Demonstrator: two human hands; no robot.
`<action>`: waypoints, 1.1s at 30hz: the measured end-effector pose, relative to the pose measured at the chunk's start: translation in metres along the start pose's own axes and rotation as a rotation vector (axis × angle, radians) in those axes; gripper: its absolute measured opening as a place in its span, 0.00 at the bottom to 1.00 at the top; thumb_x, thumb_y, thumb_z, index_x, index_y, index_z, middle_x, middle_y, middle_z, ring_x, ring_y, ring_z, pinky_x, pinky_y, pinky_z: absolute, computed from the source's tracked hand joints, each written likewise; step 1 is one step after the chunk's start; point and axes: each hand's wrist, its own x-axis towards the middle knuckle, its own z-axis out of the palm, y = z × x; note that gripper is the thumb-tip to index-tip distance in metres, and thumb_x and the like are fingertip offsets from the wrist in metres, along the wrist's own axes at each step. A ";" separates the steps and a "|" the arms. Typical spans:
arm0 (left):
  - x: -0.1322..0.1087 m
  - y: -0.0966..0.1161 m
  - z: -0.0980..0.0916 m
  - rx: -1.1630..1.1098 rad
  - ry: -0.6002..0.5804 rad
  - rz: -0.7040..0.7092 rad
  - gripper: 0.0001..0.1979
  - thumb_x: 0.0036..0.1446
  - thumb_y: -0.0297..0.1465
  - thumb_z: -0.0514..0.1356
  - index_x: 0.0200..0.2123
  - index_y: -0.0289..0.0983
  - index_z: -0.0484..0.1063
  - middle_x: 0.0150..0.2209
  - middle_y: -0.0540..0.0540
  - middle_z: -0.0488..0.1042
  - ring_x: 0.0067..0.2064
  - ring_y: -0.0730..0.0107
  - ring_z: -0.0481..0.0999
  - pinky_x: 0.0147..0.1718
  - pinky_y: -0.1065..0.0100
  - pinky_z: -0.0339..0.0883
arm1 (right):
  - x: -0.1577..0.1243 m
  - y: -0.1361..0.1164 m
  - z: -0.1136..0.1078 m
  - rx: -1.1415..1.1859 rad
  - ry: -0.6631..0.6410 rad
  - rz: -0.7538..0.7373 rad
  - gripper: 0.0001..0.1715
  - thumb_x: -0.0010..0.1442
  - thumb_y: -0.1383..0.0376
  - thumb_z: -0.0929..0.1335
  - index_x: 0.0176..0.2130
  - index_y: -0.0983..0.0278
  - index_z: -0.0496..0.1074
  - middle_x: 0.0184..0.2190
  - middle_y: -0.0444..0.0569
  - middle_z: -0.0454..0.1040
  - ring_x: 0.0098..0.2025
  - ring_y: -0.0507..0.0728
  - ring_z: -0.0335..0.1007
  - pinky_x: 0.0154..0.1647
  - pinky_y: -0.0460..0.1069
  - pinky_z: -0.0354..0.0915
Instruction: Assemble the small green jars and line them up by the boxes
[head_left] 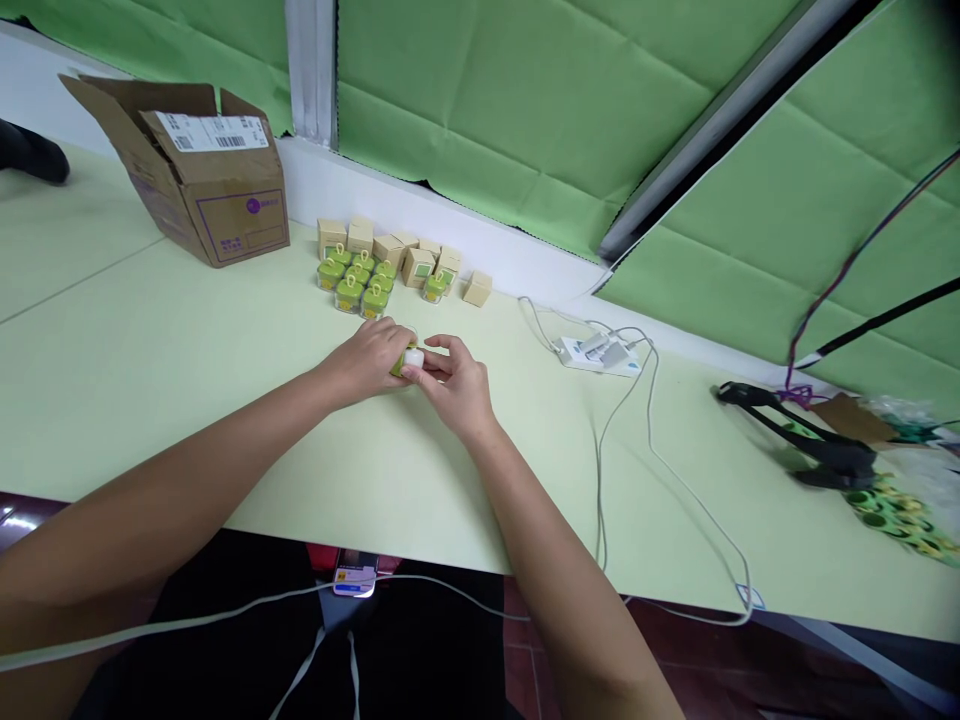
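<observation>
In front of me, above the table, my left hand (373,358) is closed around a small green container (398,368), mostly hidden by the fingers. A small white piece (413,357) shows beside the green part. My right hand (454,382) pinches this white piece between thumb and fingers, its index finger raised. Whether the white piece is joined to the green part, I cannot tell. Just beyond my hands stand several clear containers (349,292) with green lids and loop handles. One similar container (434,288) stands apart, to their right.
Several small beige boxes (418,267) line the wall. An open cardboard carton (236,215) stands at the left. A white power strip (600,355) with cables lies to the right. Farther right are a black handled object (817,440) and green ring-shaped pieces (892,515). A phone (355,573) rests below the table edge.
</observation>
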 end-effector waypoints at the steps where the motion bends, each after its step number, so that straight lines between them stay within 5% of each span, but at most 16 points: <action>1: 0.000 0.000 0.000 0.006 -0.011 0.007 0.14 0.64 0.40 0.60 0.46 0.35 0.70 0.42 0.38 0.76 0.48 0.50 0.72 0.47 0.54 0.64 | 0.000 -0.001 -0.001 -0.032 -0.014 -0.013 0.27 0.55 0.50 0.77 0.49 0.54 0.69 0.43 0.47 0.85 0.42 0.63 0.84 0.49 0.60 0.78; 9: 0.000 0.003 0.002 0.015 -0.042 0.002 0.13 0.64 0.40 0.59 0.44 0.36 0.71 0.41 0.39 0.76 0.47 0.51 0.72 0.47 0.55 0.63 | 0.001 -0.001 -0.004 -0.147 -0.091 -0.071 0.24 0.60 0.51 0.74 0.52 0.54 0.68 0.41 0.45 0.85 0.40 0.62 0.84 0.48 0.59 0.77; 15: 0.003 0.000 -0.006 -0.035 0.088 -0.094 0.20 0.63 0.46 0.62 0.49 0.37 0.71 0.46 0.40 0.78 0.50 0.51 0.75 0.50 0.54 0.65 | 0.008 0.010 -0.005 0.070 0.053 -0.046 0.28 0.63 0.44 0.70 0.55 0.57 0.68 0.52 0.53 0.81 0.46 0.60 0.81 0.47 0.56 0.78; 21: 0.000 -0.023 -0.008 -0.160 0.229 -0.326 0.22 0.60 0.45 0.64 0.53 0.39 0.71 0.53 0.43 0.78 0.53 0.55 0.76 0.52 0.59 0.67 | 0.014 0.040 -0.003 -0.207 0.057 -0.077 0.33 0.64 0.47 0.68 0.61 0.61 0.68 0.62 0.60 0.73 0.61 0.66 0.71 0.57 0.62 0.73; 28: 0.003 -0.026 0.003 -0.244 0.125 -0.510 0.22 0.60 0.47 0.63 0.50 0.39 0.69 0.42 0.45 0.78 0.40 0.61 0.75 0.36 0.64 0.66 | 0.027 0.056 0.016 -0.290 -0.090 -0.063 0.48 0.60 0.52 0.72 0.71 0.65 0.57 0.69 0.64 0.63 0.72 0.70 0.59 0.72 0.67 0.57; 33: 0.002 -0.022 0.005 -0.363 0.032 -0.498 0.22 0.57 0.49 0.64 0.47 0.40 0.70 0.38 0.47 0.76 0.36 0.64 0.72 0.33 0.66 0.62 | 0.031 0.058 0.017 -0.251 -0.145 -0.014 0.50 0.60 0.54 0.73 0.72 0.62 0.53 0.67 0.62 0.67 0.68 0.68 0.66 0.69 0.66 0.62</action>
